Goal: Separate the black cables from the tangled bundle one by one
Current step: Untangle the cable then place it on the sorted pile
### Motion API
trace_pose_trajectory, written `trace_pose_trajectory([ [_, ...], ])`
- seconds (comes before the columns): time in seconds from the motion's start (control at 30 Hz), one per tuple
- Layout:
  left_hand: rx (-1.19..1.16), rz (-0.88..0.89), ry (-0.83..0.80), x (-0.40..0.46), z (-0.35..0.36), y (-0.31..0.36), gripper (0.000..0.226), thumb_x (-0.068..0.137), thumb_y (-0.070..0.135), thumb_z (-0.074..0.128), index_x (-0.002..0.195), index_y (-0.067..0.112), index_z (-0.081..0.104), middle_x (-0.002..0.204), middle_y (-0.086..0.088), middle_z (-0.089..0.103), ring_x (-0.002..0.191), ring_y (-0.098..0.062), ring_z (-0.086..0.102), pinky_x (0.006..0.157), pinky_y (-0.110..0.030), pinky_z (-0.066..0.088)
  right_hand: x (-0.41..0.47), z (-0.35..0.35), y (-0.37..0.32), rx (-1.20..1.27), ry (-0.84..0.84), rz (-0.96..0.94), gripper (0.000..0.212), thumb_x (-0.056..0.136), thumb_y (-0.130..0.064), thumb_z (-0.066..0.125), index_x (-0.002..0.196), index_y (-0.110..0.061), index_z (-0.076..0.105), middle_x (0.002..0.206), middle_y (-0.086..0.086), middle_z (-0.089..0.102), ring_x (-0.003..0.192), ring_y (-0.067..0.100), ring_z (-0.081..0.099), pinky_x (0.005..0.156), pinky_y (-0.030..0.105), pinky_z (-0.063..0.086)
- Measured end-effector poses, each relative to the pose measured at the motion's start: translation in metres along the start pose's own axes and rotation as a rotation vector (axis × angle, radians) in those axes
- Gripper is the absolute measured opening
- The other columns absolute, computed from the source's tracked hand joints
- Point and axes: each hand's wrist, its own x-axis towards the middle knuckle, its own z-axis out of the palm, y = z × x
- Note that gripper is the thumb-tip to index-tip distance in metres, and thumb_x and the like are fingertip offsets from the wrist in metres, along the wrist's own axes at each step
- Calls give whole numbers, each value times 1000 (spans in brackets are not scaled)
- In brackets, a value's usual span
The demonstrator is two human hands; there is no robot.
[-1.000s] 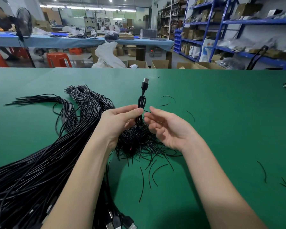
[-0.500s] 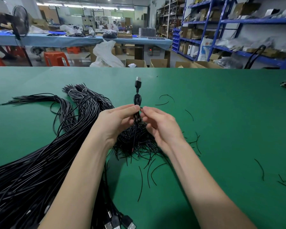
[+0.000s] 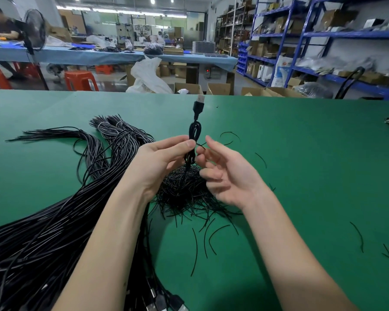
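— Since half a second ago, what moved?

— Right hand (image 3: 228,176) has come off the coiled black USB cable (image 3: 194,134) and drawn back; its fingers are spread and loosely bent, its grip holding nothing, palm turned toward the cable.

— And the cable?

— Upright above the desk, silver plug (image 3: 200,99) at the top, pinched between thumb and fingers of the left hand (image 3: 161,163). A thin black tie (image 3: 200,145) sticks out sideways at the thumb tip.

— What lies below?

— A heap of short black wire ties (image 3: 184,189) on the green desk (image 3: 301,153), directly under both hands. Left of it runs the long bundle of black cables (image 3: 54,221), passing under the left forearm, with plugs at the near edge. Loose ties are scattered to the right. Beyond the desk: blue shelving (image 3: 323,41), orange stools (image 3: 81,80), cardboard boxes.
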Motion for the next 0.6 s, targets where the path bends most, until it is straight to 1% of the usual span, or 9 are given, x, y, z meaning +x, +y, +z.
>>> trace_pose_trajectory([
  [0.07,17,11,-8,-1,0,0,31,60,26,84,89,15,81,92,0,78,74,-1,68,66,-14,52,-1,1,1,83,-49,64,28,86,-39,70,70,-17,75,69,-8,58,36,0,33,31,10,16],
  [0.17,39,26,-32,-2,-2,2,24,58,28,85,81,22,83,93,1,78,76,0,68,66,-13,52,-1,-1,2,160,-130,148,25,83,-39,72,70,-18,70,67,-9,57,34,1,35,31,10,14],
  [0.3,53,31,-83,-4,-4,4,30,55,31,86,85,24,84,94,0,78,77,-3,68,67,-14,52,-1,-4,3,202,-241,211,23,81,-37,73,71,-18,66,65,-8,55,34,2,38,31,13,14],
  [0.37,68,23,-108,-4,-6,6,29,57,31,86,85,25,84,93,1,78,78,-2,68,67,-13,51,-2,-5,3,195,-267,219,21,80,-34,74,71,-18,65,66,-8,53,34,2,38,31,15,15],
  [0.43,82,14,-123,-5,-8,7,25,58,29,84,82,25,84,88,4,78,75,-1,68,66,-12,51,-2,-6,3,153,-259,198,19,81,-31,73,71,-16,65,68,-7,52,35,3,37,31,14,16],
  [0.5,90,-10,-130,-5,-10,8,22,58,27,83,80,26,83,82,6,77,68,2,66,63,-11,50,-1,-7,3,75,-236,138,18,84,-27,71,72,-16,66,70,-6,52,37,3,36,30,11,20],
  [0.57,90,-48,-141,-5,-11,8,18,61,22,81,78,24,84,79,5,76,63,1,65,60,-11,51,-1,-8,2,-82,-206,22,15,84,-24,72,72,-18,66,69,-8,53,40,1,35,31,10,21],
  [0.6,87,-71,-148,-4,-11,9,17,61,20,81,78,23,84,79,3,76,62,0,65,59,-12,51,-2,-9,0,-202,-177,-61,14,83,-24,74,74,-18,65,67,-9,52,41,0,34,33,10,22],
])
